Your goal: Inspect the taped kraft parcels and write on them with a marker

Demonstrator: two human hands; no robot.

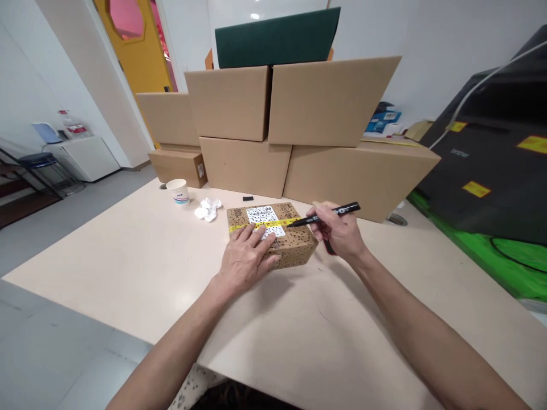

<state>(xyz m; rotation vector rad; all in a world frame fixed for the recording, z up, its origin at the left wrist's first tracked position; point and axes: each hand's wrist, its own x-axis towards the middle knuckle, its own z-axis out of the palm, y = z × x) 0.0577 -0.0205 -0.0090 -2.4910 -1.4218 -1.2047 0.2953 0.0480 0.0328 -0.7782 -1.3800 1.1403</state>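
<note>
A small cardboard box, covered in black marks, lies on the table in front of me. On its top are a white label speckled with black and a strip of yellow tape. My left hand rests flat on the box's near left part, fingers extended over the label. A black marker pen is gripped in my right hand, its uncapped tip at the box top near the tape; I cannot tell whether it touches. Below that hand a dark object is mostly hidden. A black cap lies behind the box.
A paper cup and crumpled white tissue are left of the box on the table. Large cardboard boxes are stacked along the back, a dark green box on top. A large black case stands at right.
</note>
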